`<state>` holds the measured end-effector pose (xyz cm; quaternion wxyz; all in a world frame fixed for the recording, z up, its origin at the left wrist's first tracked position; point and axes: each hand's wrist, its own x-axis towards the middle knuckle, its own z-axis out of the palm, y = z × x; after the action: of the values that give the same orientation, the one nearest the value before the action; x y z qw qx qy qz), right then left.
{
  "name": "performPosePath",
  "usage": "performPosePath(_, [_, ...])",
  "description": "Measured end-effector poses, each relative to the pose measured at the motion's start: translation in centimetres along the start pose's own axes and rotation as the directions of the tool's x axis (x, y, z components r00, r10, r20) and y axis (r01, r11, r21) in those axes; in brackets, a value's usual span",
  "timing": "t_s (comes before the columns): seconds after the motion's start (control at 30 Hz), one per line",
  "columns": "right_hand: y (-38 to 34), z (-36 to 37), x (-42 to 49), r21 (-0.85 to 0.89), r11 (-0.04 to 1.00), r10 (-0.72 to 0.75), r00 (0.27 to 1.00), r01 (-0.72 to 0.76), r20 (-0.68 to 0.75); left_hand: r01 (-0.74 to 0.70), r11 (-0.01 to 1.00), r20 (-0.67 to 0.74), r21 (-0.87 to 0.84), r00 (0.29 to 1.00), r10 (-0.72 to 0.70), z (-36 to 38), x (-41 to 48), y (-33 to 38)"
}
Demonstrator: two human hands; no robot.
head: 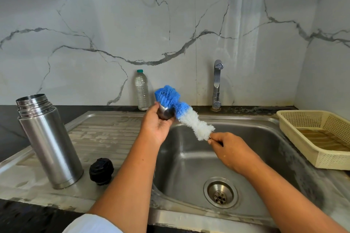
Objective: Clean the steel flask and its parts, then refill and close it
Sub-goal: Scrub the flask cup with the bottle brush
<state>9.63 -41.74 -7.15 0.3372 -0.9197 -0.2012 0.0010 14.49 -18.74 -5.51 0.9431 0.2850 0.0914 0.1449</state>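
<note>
The steel sink (189,159) fills the near right of the counter, and its ribbed drainboard (98,138) stretches to the left. Near the drainboard's front edge a black stopper (101,171) sits just beside the base of the steel flask (50,142). The flask stands upright with its threaded mouth open, towards the drainboard's left edge.

Both hands are raised over the basin, apart from each other. The right hand (230,149) pinches the thin wire handle of a bottle brush (195,122) between curled fingers. The left hand (158,125), farther back over the basin's left rim, is wrapped around a small steel cup (165,113). The brush slants up and left, with its white bristles nearest the right hand and its blue end pushed against the cup's mouth.

At the sink's right edge a cream plastic basket (331,160) rests on the counter. Along the back edge, against the marble wall, a clear water bottle (142,91) stands upright behind the cup, and a chrome tap (217,85) rises to its right.
</note>
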Motion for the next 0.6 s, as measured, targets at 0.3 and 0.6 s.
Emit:
performPosePath(0.3, [0.3,-0.3,0.2,0.006,1.0,0.023,1.0,-0.023,-0.019,-0.052,0.995,-0.047,0.08,0.997,0.055,0.0,0.2,0.3])
performPosePath(0.6, [0.6,-0.4,0.1,-0.036,0.999,0.034,0.997,-0.036,-0.066,-0.07,0.99,-0.036,0.126,0.997,0.075,0.2,0.0,0.2])
